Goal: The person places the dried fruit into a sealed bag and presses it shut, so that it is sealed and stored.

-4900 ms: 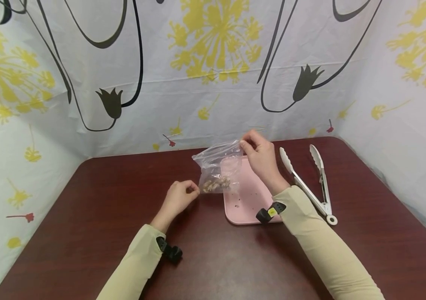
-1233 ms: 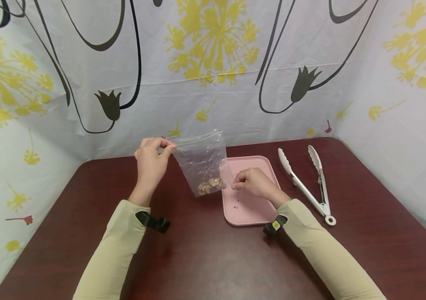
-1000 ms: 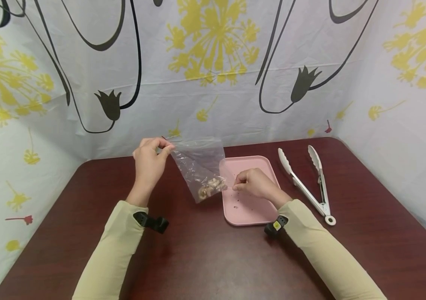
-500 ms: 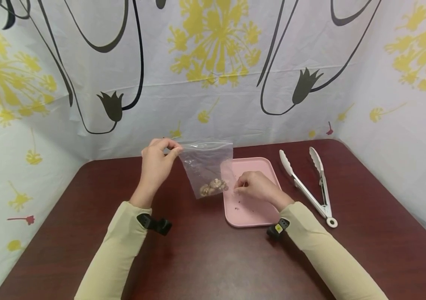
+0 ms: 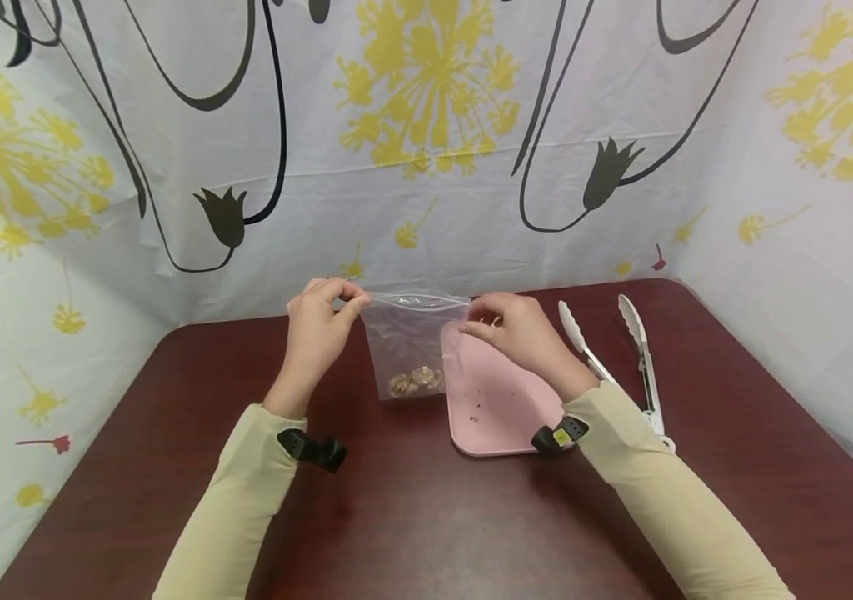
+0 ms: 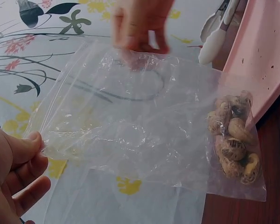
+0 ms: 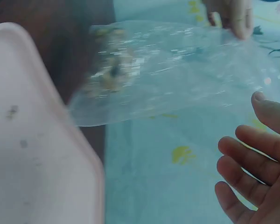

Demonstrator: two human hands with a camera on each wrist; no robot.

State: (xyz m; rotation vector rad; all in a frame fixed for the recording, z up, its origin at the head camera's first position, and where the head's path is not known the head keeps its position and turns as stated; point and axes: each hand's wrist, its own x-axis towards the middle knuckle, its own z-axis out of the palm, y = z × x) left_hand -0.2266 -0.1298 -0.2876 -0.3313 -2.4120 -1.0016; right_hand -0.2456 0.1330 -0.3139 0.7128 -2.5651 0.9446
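A clear zip bag (image 5: 409,346) hangs upright, with several wrinkled brown pieces like dried mushrooms (image 6: 233,140) at its bottom. My left hand (image 5: 319,333) pinches the top left corner of the bag between thumb and fingers. My right hand (image 5: 520,337) is at the bag's top right corner; the right wrist view shows its thumb and fingers spread apart, with nothing between them. The bag's zip strip (image 5: 415,302) runs between both hands. Behind the bag's lower right side lies a pink tray (image 5: 501,408) with small dark crumbs on it.
White-tipped metal tongs (image 5: 640,350) lie spread on the table to the right of the tray, partly covered by my right arm. The dark red wooden table (image 5: 426,517) meets a patterned cloth (image 5: 426,217) at the back.
My right hand has risen from low over the tray beside the bag's lower edge to the bag's top right corner. My left hand keeps its pinch; the bag now hangs straighter.
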